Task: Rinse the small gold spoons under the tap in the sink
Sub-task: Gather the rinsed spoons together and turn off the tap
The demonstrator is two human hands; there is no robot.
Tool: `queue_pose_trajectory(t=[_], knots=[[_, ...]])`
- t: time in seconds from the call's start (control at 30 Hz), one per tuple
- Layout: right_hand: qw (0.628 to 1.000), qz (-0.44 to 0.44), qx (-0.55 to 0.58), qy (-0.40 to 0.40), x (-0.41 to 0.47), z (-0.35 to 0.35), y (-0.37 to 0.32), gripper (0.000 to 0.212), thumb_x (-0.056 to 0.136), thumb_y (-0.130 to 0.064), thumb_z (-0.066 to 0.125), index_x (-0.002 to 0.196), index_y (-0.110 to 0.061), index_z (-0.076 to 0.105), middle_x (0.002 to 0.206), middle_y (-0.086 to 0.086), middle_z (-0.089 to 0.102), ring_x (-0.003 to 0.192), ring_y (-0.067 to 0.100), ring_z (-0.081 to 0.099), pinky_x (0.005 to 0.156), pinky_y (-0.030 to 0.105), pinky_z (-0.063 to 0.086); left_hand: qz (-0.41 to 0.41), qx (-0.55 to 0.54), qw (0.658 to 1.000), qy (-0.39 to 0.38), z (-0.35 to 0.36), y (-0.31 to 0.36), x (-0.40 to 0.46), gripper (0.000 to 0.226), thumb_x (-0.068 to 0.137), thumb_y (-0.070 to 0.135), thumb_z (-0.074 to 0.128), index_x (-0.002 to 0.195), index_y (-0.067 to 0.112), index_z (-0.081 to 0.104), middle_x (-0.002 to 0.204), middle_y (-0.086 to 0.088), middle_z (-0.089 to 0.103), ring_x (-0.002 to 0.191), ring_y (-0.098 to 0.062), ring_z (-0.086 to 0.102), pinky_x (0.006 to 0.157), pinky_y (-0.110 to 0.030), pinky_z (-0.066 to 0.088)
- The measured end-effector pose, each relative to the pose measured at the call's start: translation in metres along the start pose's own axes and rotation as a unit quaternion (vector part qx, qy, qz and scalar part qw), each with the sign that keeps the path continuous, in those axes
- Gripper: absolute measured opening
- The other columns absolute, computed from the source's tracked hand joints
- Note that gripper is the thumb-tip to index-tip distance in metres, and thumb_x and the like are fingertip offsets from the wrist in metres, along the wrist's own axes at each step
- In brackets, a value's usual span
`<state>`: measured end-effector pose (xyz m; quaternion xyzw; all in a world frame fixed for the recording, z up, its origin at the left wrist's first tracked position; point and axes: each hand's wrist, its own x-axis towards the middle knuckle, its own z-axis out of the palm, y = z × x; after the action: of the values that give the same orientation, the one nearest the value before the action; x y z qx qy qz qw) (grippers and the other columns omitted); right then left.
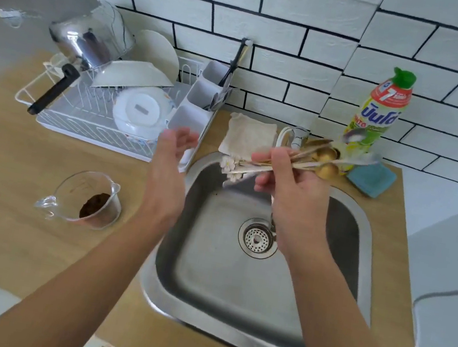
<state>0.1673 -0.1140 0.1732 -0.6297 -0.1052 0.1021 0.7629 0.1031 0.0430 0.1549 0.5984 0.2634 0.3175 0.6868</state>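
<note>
A bundle of small gold spoons (299, 162) is gripped by the right hand (290, 180) above the sink (343, 223), the left hand (170, 163) spread empty; next, the tap (299, 135) likely needs turning on

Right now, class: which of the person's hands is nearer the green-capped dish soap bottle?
The right. The right hand, holding the gold spoons above the sink, is just left of the dish soap bottle. The left hand, open, is farther left, by the dish rack.
</note>
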Motion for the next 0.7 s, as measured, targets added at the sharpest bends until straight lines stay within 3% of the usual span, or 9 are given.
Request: queue_pose_trajectory(t=[0.07,0.13,0.23,0.33,0.43,0.53,0.63,0.7], knots=[[0.999,-0.028,-0.031,-0.014,0.039,0.029,-0.005,0.028,0.104,-0.023,0.06,0.091,-0.007,0.078,0.067,-0.002,0.073,0.056,0.005,0.063,0.06,0.019,0.055,0.015,0.011,1.0,0.021,-0.013,0.011,0.037,0.046,0.092,0.054,0.028,0.106,0.026,0.063,0.109,0.004,0.072,0.111,-0.012,0.064,0.1,-0.022,0.042],[0.996,-0.05,-0.064,-0.033,0.072,0.062,0.0,0.026,0.103,-0.024,0.06,0.093,-0.007,0.076,0.074,-0.005,0.077,0.057,0.005,0.066,0.062,0.021,0.056,0.023,0.036,0.999,0.031,-0.022,0.017,0.066,0.047,0.09,0.057,0.03,0.103,0.028,0.064,0.108,0.006,0.071,0.11,-0.008,0.064,0.095,-0.02,0.04],[0.985,-0.053,-0.142,-0.078,0.109,0.101,0.027,0.024,0.1,-0.027,0.06,0.087,-0.015,0.076,0.073,-0.005,0.077,0.065,0.009,0.072,0.076,0.034,0.062,0.008,0.093,0.995,0.033,-0.025,0.014,0.094,0.052,0.081,0.071,0.031,0.1,0.035,0.063,0.115,0.008,0.07,0.118,-0.009,0.06,0.099,-0.027,0.035],[0.957,-0.021,-0.26,-0.123,0.131,0.116,0.064,0.031,0.102,-0.031,0.058,0.086,-0.01,0.075,0.08,0.008,0.077,0.079,0.025,0.073,0.088,0.047,0.058,-0.009,0.14,0.99,0.022,-0.025,0.0,0.109,0.058,0.079,0.076,0.027,0.106,0.037,0.061,0.122,0.009,0.066,0.12,-0.009,0.056,0.101,-0.033,0.036],[0.938,-0.002,-0.319,-0.135,0.138,0.118,0.094,0.038,0.103,-0.035,0.057,0.084,-0.005,0.072,0.081,0.01,0.074,0.082,0.028,0.069,0.079,0.036,0.051,-0.016,0.177,0.984,0.007,-0.025,-0.011,0.118,0.06,0.081,0.078,0.022,0.113,0.041,0.056,0.122,0.014,0.062,0.117,-0.006,0.053,0.095,-0.032,0.034],[0.959,0.02,-0.269,-0.085,0.134,0.116,0.107,0.027,0.098,-0.03,0.068,0.098,-0.003,0.065,0.083,0.004,0.067,0.076,0.013,0.063,0.062,0.012,0.04,-0.021,0.203,0.979,-0.008,-0.021,-0.02,0.125,0.053,0.081,0.078,0.019,0.106,0.048,0.054,0.107,0.025,0.059,0.102,0.011,0.051,0.084,-0.02,0.033],[0.979,0.042,-0.195,-0.048,0.128,0.116,0.114,0.032,0.092,-0.02,0.076,0.108,-0.004,0.054,0.083,-0.007,0.062,0.068,-0.01,0.061,0.063,0.003,0.041,-0.026,0.217,0.976,-0.008,-0.014,-0.027,0.127,0.06,0.083,0.075,0.018,0.113,0.039,0.055,0.101,0.025,0.057,0.094,0.015,0.049,0.078,-0.014,0.031],[0.98,0.046,-0.188,-0.049,0.128,0.119,0.117,0.021,0.091,-0.018,0.076,0.096,-0.016,0.056,0.093,0.001,0.064,0.077,-0.007,0.064,0.073,0.007,0.046,-0.017,0.235,0.972,-0.004,-0.011,-0.033,0.128,0.059,0.086,0.07,0.019,0.117,0.034,0.055,0.101,0.022,0.057,0.091,0.017,0.049,0.075,-0.011,0.031]])
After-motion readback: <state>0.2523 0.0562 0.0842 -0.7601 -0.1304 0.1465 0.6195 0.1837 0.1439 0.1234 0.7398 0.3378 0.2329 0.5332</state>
